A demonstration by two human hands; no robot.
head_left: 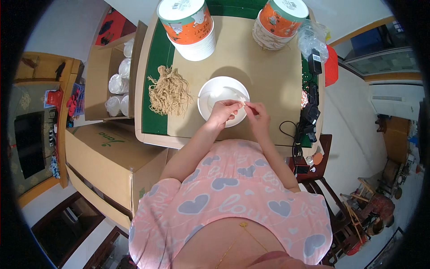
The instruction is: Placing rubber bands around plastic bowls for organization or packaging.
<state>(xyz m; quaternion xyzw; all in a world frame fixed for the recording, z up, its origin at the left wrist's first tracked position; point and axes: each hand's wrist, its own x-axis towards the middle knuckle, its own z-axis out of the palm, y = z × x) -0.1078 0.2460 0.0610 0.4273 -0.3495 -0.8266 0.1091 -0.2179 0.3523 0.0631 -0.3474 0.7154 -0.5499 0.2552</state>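
A round white paper bucket [218, 81] stands on the brown board in front of me, with its mouth facing up. My left hand [225, 112] reaches over its near right side, thumb and finger pinched together. Against it, at the bucket's right rim, my right hand [257, 115] is pinched too. A tiny pale bit shows where the fingertips meet; its kind is too small to make out. Left of the bucket lies a loose heap of tan cords [169, 92].
Two stacks of upturned buckets, one left [192, 31] and one right [281, 22], rise at the far side. Black power adapters and cables [309, 116] run along the right edge. An open carton [99, 85] holding plastic-wrapped white goods and a large closed carton [114, 143] stand left.
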